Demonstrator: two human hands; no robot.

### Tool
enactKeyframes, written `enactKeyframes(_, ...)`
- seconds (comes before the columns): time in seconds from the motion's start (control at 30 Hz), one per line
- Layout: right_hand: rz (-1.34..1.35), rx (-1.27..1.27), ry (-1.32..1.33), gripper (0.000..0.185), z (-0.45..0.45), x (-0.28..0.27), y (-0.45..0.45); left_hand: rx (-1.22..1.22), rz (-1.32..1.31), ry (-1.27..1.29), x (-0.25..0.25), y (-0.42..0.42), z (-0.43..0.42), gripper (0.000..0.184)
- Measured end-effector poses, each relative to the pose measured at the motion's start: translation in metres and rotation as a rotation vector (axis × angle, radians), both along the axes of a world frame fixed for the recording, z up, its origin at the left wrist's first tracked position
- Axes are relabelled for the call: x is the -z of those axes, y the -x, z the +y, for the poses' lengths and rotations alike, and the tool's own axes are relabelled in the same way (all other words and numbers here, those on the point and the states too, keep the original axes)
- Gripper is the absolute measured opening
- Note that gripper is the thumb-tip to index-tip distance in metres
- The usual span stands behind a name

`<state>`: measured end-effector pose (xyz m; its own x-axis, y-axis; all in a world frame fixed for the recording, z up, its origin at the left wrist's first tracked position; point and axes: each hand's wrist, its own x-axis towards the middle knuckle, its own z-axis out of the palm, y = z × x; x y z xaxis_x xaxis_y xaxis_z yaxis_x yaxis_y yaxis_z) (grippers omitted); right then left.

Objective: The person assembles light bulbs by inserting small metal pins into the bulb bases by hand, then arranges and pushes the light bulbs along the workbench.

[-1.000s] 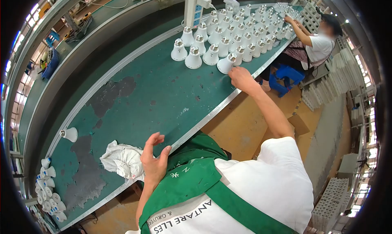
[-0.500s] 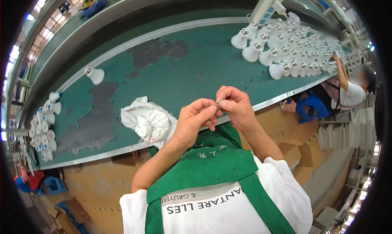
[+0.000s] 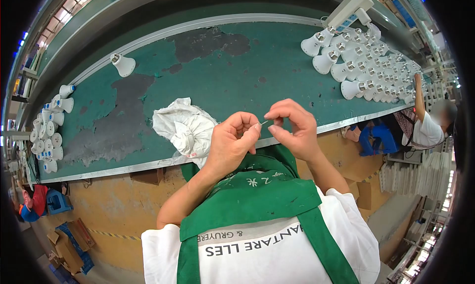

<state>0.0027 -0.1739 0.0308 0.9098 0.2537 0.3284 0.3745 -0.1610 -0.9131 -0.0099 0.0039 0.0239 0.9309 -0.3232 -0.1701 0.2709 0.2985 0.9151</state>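
My left hand (image 3: 233, 141) pinches a short, thin, pin-like piece (image 3: 264, 122) over the front edge of the green table (image 3: 208, 86). Beside it, my right hand (image 3: 295, 130) has its thumb and forefinger apart near the piece's other end, with nothing visible between them. To the left of my hands lies a crumpled white cloth (image 3: 185, 130). White bulb housings with metal caps (image 3: 352, 89) stand in rows on the right. One more housing (image 3: 123, 65) leans near the table's back edge on the left.
Several white parts with blue ends (image 3: 48, 130) are heaped at the table's left end. A power strip (image 3: 349, 16) stands at the back right. A co-worker (image 3: 429, 128) sits at the right by a blue stool (image 3: 378, 139). Cardboard boxes (image 3: 67, 249) lie on the floor.
My right hand has come back from the bulb housings to my left hand, and its fingers have since parted. The view has turned toward the right-hand rows, then shifted slightly.
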Motion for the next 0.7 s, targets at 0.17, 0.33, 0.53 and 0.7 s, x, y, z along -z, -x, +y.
enactKeyframes(0.17,-0.593,0.014,0.406,0.022,0.002,-0.013,-0.010,-0.047,-0.214,-0.314,0.003,0.004,-0.001,0.007)
enactKeyframes(0.33,-0.717,0.063,0.475,0.016,0.009,-0.010,-0.009,-0.157,-0.264,-0.276,0.007,0.008,-0.008,0.003)
enactKeyframes(0.53,-0.805,0.140,0.538,0.013,0.010,-0.008,-0.001,-0.097,-0.146,-0.142,0.011,0.012,-0.014,0.003)
enactKeyframes(0.7,-0.732,0.208,0.598,0.012,-0.002,-0.016,0.005,-0.112,-0.048,-0.054,0.009,0.014,-0.014,0.004)
